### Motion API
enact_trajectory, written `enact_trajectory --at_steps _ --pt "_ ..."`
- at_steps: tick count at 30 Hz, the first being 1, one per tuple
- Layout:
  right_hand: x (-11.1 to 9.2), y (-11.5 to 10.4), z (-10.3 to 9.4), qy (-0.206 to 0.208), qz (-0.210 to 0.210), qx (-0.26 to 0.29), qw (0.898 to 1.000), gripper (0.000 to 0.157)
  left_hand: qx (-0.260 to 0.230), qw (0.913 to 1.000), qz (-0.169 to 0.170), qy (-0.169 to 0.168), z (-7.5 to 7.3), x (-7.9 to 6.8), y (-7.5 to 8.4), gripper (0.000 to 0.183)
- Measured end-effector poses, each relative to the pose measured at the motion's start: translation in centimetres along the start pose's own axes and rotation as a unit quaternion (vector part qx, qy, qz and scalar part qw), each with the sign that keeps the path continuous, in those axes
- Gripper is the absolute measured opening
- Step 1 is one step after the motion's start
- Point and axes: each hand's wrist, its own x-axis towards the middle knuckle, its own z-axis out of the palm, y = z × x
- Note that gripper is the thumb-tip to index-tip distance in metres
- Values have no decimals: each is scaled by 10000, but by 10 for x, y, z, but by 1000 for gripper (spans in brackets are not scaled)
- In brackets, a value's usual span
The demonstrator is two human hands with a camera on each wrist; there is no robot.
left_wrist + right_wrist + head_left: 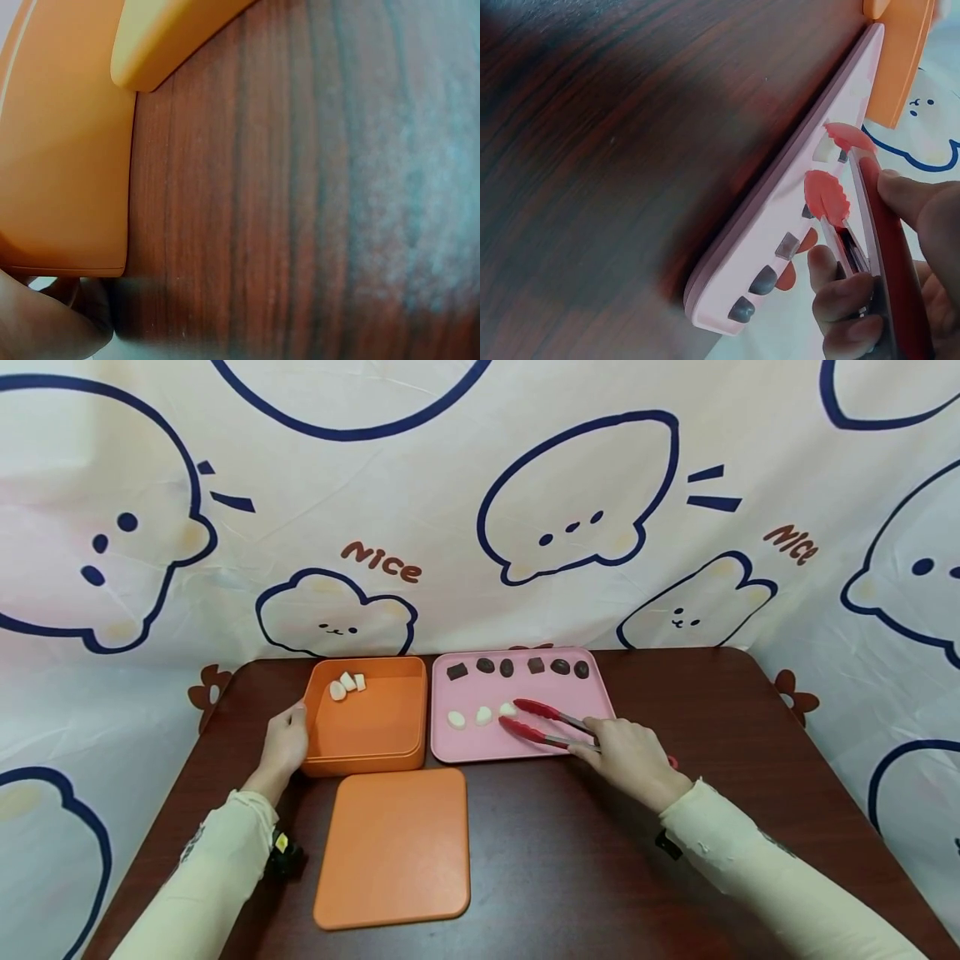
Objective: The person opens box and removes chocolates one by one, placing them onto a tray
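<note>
My right hand [630, 760] grips a pair of tongs [881, 225] with red tips and metal arms. Over the pink tray [525, 748], the tongs' tips are spread, the upper one right at a white chocolate [507, 709]. Two more white chocolates [470, 718] lie to its left in the same row. Along the tray's far side runs a row of several dark chocolates [536, 666], some square, some oval. With its fingers at the left wall, my left hand [287, 739] holds the orange box [367, 727]. Three white pieces [347, 681] sit in the box's far left corner.
A flat orange lid [393, 852] lies on the dark wooden table [570, 860], in front of the box. Box and tray stand side by side near the far edge. Behind them hangs a white cloth [450, 510] with blue cartoon drawings.
</note>
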Motion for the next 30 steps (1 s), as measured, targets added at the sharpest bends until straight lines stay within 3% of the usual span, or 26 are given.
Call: enact_trajectory --at_steps 5,16,24,30 --pt "-1 -1 -4 -99 151 146 9997 30 -14 10000 -4 -7 0 0 0 62" --pt "0 -11 -18 195 91 263 9994 28 -50 10000 -48 16 -1 0 0 62" --pt "10 -32 -28 256 31 633 9977 32 -53 10000 -30 31 -1 1 1 62" --pt "23 -51 -26 322 -111 871 9956 27 -79 10000 3 -18 0 0 1 61"
